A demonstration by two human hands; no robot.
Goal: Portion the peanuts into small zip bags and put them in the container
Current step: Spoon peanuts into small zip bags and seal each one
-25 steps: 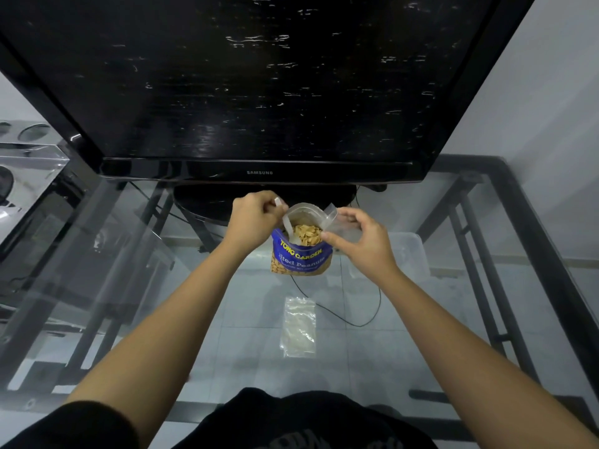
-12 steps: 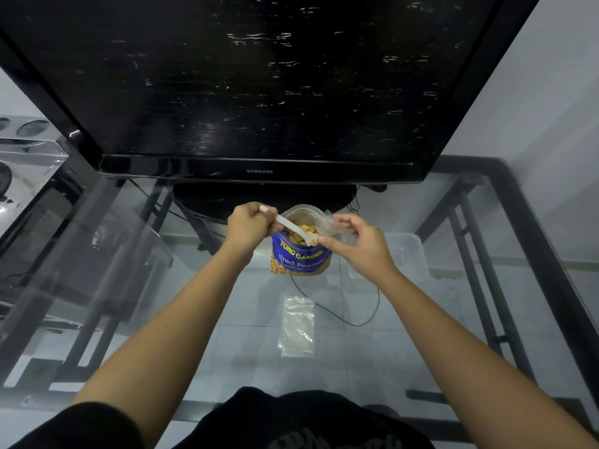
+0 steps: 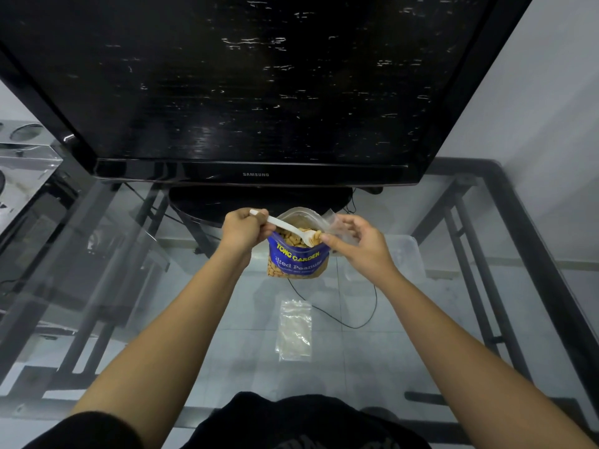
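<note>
Head cam looks fwd & down over glass table [image 3: 97, 286], close to both hands

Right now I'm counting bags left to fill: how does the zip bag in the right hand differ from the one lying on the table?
The held zip bag is pinched in the right hand, raised beside the peanut bag; the table zip bag lies flat on the glass table, untouched. The held one looks crumpled, the table one smooth. A spoon of peanuts nears the held one only. Both are small and clear, with no peanuts visible inside.

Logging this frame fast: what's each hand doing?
Left hand: grips the white spoon.
Right hand: pinches a small clear zip bag.
</note>
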